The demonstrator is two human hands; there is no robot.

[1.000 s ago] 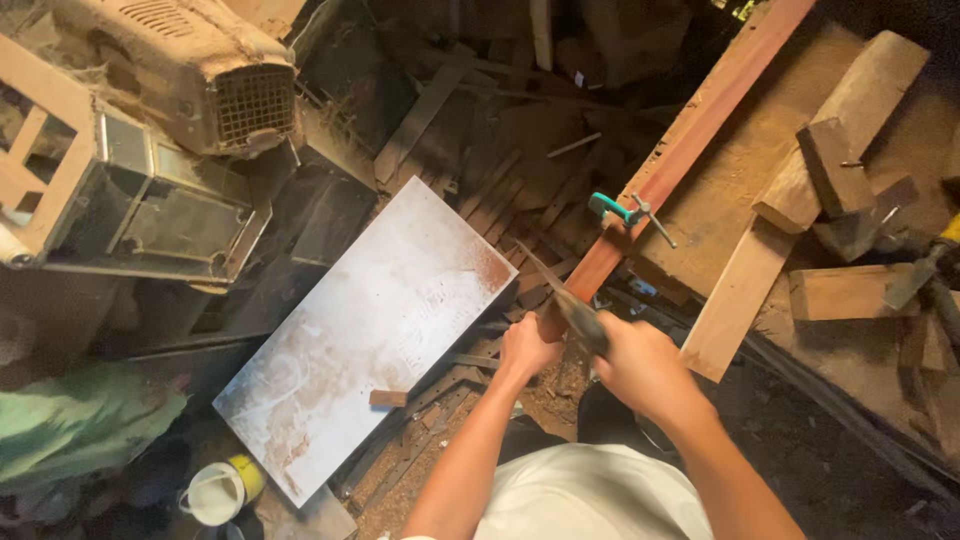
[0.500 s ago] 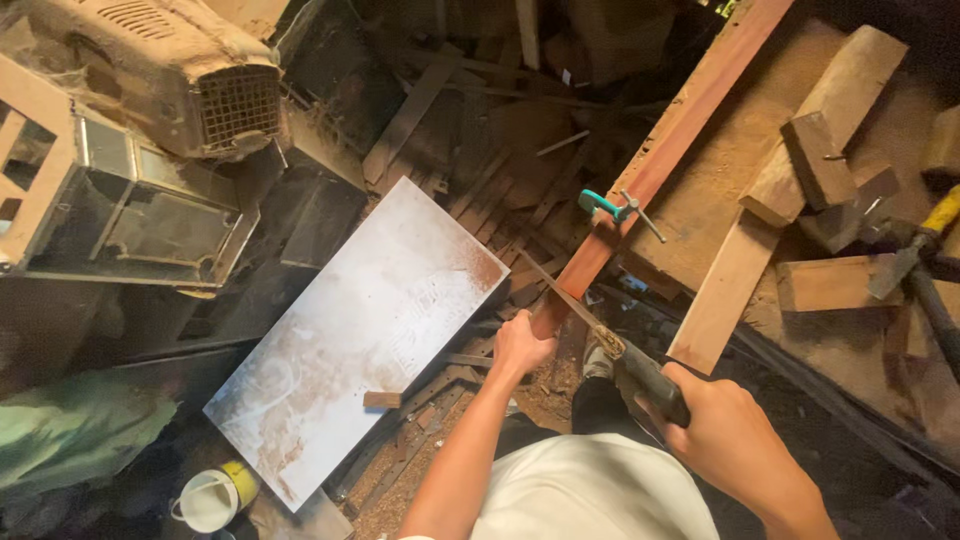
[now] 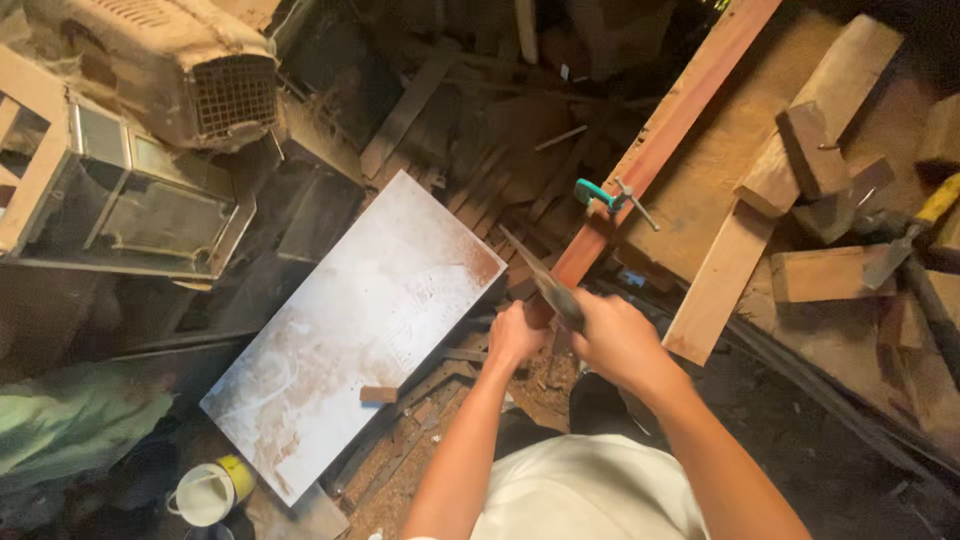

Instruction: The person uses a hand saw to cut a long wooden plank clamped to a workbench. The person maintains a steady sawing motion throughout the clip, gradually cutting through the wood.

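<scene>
My right hand (image 3: 615, 335) grips the handle of a hand saw (image 3: 535, 268), whose thin blade runs up and to the left across the near end of a long reddish plank (image 3: 668, 130). My left hand (image 3: 515, 335) is closed around that near end of the plank, just left of the blade. A teal bar clamp (image 3: 605, 197) pins the plank to the workbench (image 3: 735, 150) a little farther up. Both forearms reach forward from my white shirt at the bottom.
A dusty white panel (image 3: 350, 330) lies tilted at left of centre. A mesh-fronted carrier (image 3: 180, 70) and a glass-sided box (image 3: 120, 195) stand at upper left. Wood offcuts (image 3: 800, 150), a hammer (image 3: 905, 235), a white cup (image 3: 205, 492), scrap slats and sawdust lie around.
My right hand pulled the saw back toward me half a second ago and has now pushed it forward again along the cut. My left hand stayed on the plank's end.
</scene>
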